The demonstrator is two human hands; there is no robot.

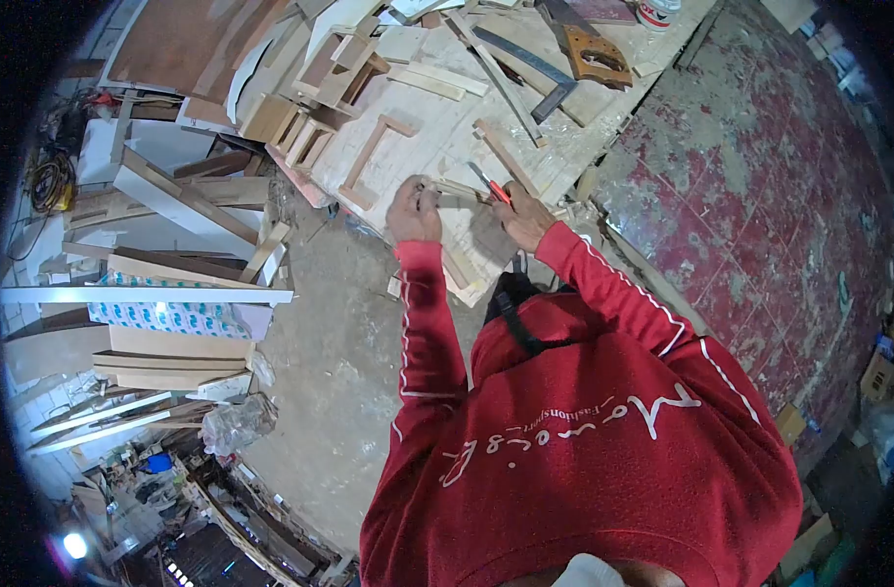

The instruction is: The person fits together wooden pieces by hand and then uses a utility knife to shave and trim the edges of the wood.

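Observation:
My left hand (415,210) is closed around one end of a thin wooden strip (455,187) above the near edge of the workbench (432,132). At the strip's other end is my right hand (527,219), its fingers wrapped round a red-handled tool (500,192) with a narrow greyish tip pointing away from me. The tool's exact kind is too small to tell. Just beyond my right hand lies a short wooden bar (506,157). A U-shaped wooden frame piece (372,157) rests flat beyond my left hand.
Towards the back of the bench lie a handsaw (597,59), a dark metal square (530,61), and a white tub (657,13). Small wooden frames (305,137) stand at its left edge. Boards (183,196) are stacked along the left wall. A clear plastic bag (240,423) sits on the floor.

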